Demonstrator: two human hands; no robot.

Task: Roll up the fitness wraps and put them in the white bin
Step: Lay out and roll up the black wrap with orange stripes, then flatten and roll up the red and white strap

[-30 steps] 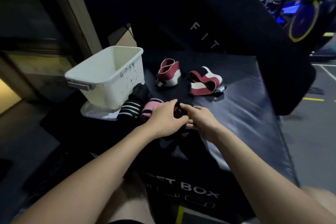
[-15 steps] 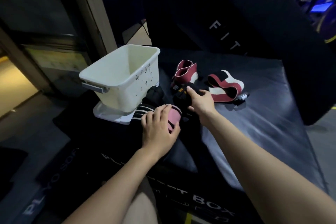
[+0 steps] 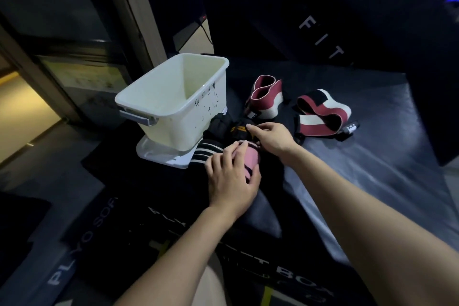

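The white bin (image 3: pixel 159 102) stands on its lid at the left of a black padded box. Right beside it lies a heap of wraps: a black one with white stripes (image 3: pixel 206 155), a pink one (image 3: pixel 250 163) and a black one with a yellow label (image 3: pixel 239 130). My left hand (image 3: pixel 231 179) is curled around the pink wrap. My right hand (image 3: pixel 270 138) pinches the black yellow-labelled wrap with thumb and fingers. Two maroon and cream wraps lie further back, one folded upright (image 3: pixel 265 97), one looped flat (image 3: pixel 323 113).
The padded box top (image 3: pixel 372 156) stretches to the right. A tall black pad lettered FIT (image 3: pixel 323 32) leans behind it. Dark floor mats (image 3: pixel 62 243) lie at lower left, and a beige pillar (image 3: pixel 129 2) rises behind the bin.
Both hands were together on the black wrap. My left hand has since dropped onto the pink wrap, while my right hand carried the black wrap toward the bin.
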